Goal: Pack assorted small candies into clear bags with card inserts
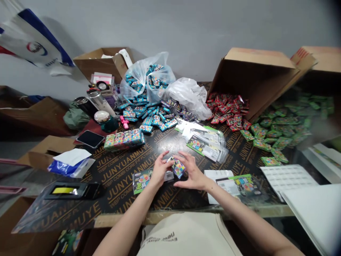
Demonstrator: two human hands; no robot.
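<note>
A small purple packet with a colourful print point(178, 168) is between my hands, above the black tabletop. My left hand point(160, 170) pinches its left edge, thumb on top. My right hand point(194, 173) curves around the other side, fingers spread and thumb held apart; its fingertips are beside the packet, and whether they touch it I cannot tell. Under my left wrist lies a flat printed bag with a green edge point(142, 180). Another printed bag point(243, 185) lies by my right forearm, partly over white paper point(213, 174).
Behind are piles of blue packets point(154, 115), red packets point(226, 106) and green packets point(277, 131). Clear printed bags point(206, 144) lie stacked ahead. To the left are a row of joined packets point(124, 139), a phone point(90, 138) and a jar point(105, 121). Cardboard boxes point(255, 78) stand at the back.
</note>
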